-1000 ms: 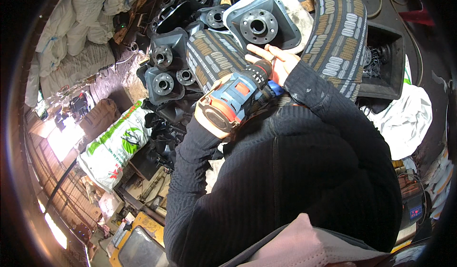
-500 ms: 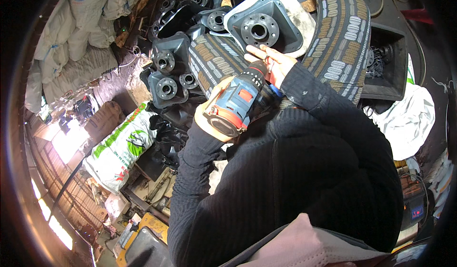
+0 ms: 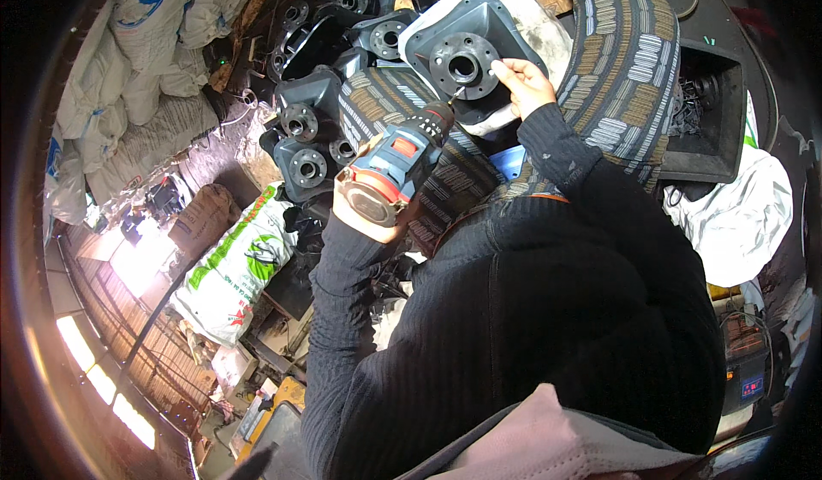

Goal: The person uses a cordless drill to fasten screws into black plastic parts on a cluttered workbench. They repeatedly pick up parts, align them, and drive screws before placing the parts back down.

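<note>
My left hand (image 3: 349, 213) is wrapped round a blue-grey and red cordless drill (image 3: 409, 156). The bit reaches the lower edge of a round black flange (image 3: 443, 67), which has a wide central hole and smaller holes around it. This flange sits in a dark grey square-rimmed housing (image 3: 490, 19), resting on a white pad (image 3: 555, 41). At the flange's right edge, my right hand (image 3: 531, 88) has thumb and fingers pinched together; what they hold, if anything, is too small to tell.
A patterned fabric-covered ring (image 3: 625, 60) curves around the housing. Several similar flanged parts (image 3: 306, 170) are piled at the left. A black bin (image 3: 711, 129) with small dark pieces stands at the right, beside white sacking (image 3: 741, 214). A green-and-white sack (image 3: 244, 262) lies at the lower left.
My right hand has left the drill's front end and moved up to the flange's right edge, its fingers now pinched. The drill has shifted left and down, its bit now at the flange.
</note>
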### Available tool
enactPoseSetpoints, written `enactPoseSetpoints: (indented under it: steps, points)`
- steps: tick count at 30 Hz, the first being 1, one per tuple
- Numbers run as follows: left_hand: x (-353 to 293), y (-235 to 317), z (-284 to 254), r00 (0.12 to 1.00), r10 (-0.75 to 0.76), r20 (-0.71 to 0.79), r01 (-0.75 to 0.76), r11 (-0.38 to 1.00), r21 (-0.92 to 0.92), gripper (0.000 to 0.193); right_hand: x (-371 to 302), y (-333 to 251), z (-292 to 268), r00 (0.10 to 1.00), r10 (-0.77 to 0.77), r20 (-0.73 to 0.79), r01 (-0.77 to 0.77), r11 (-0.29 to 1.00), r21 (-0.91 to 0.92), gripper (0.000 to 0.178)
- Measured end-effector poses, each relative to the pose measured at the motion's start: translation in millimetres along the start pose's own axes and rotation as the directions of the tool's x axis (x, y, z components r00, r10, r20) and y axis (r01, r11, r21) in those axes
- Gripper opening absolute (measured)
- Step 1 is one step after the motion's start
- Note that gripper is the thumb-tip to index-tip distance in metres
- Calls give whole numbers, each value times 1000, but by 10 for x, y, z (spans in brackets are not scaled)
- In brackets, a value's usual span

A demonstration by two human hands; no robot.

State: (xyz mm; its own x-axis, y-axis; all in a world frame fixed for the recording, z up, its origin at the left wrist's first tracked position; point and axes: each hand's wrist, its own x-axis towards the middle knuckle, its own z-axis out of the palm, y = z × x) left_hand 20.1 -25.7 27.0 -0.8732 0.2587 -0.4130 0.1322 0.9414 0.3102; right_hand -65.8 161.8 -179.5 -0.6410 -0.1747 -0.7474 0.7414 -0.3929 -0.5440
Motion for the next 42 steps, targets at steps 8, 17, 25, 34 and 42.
enactPoseSetpoints:
  steps: [8,17,25,34,42]
  points:
    - [182,-45,-79,995,37,89,-43,997,69,43,41,-93,72,996,75,42,-75,997,9,23]
    - [220,83,36,928,-269,257,371,728,-576,41,55,-60,94,999,22,41,-20,999,-47,15]
    - [191,-38,228,712,-444,544,577,-72,-814,42,29,-37,77,999,11,43,-10,1000,-23,15]
    - [387,-103,147,965,-193,179,250,883,-397,39,18,-60,70,998,-4,63,6,1000,-27,16]
    - [96,165,16,994,-2,-113,5,1000,24,41,-97,-126,-214,995,18,99,-34,986,165,27]
